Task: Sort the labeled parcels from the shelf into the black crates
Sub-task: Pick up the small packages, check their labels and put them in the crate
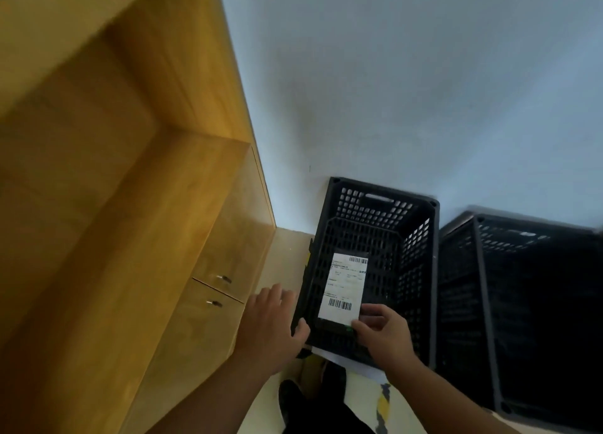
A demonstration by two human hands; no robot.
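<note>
- While the right hand (383,335) pinches the near edge of the flat dark parcel with a white barcode label (342,286), the parcel reaches out beyond those fingertips, over the mouth of the black perforated plastic crate (435,270).
- The left hand (270,319), fingers loosely spread and holding nothing, rests its thumb on the crate's near corner.
- This looks like the placing step: the pinch must loosen so the parcel drops flat.
- After that, I'd expect a turn to the pale wooden shelf (130,205) beyond the left fingers.
</note>
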